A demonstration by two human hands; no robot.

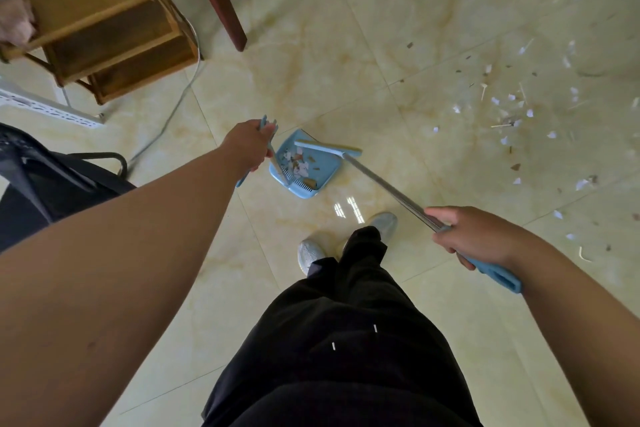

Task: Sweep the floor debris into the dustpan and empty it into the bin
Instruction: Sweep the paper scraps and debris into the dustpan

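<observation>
A light blue dustpan [325,170] stands on the tiled floor ahead of my feet, with paper scraps and brown bits inside it. My left hand [247,146] grips the top of its upright handle. My right hand [467,239] grips the broom's metal shaft [384,184] just above its blue grip end. The broom's blue head [329,148] lies across the dustpan's far edge. White paper scraps and small sticks of debris [519,114] lie scattered over the floor to the right. No bin is in view.
A wooden shelf unit [104,28] stands at the far left, with a cable [180,94] trailing on the floor beside it. Red-brown furniture legs [221,0] rise at the top. A black chair [52,177] is at my left. My shoes [346,236] are just behind the dustpan.
</observation>
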